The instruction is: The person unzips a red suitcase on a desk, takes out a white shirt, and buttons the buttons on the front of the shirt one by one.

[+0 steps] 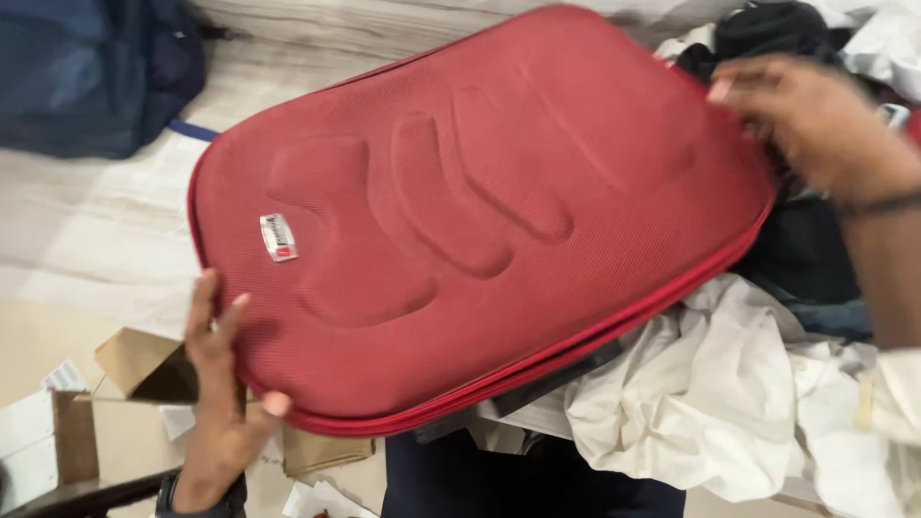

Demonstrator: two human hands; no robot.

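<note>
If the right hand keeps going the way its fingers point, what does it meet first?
Probably the far edge of the red moulded fabric suitcase lid: the right hand points left at it, fingertips about there. The hand is blurred, so contact is unclear.

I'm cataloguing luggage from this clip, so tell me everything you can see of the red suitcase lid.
The red suitcase lid is a broad, rounded-corner panel of woven-looking fabric over a stiff, moulded shell, with curved embossed grooves pressed into its face. A small white and red label sits near its left side, and piping and a zip line run along its lower edge. It lies tilted over a pile of clothes. The left hand grips its lower left corner; the right hand, blurred, is at its upper right edge.
</note>
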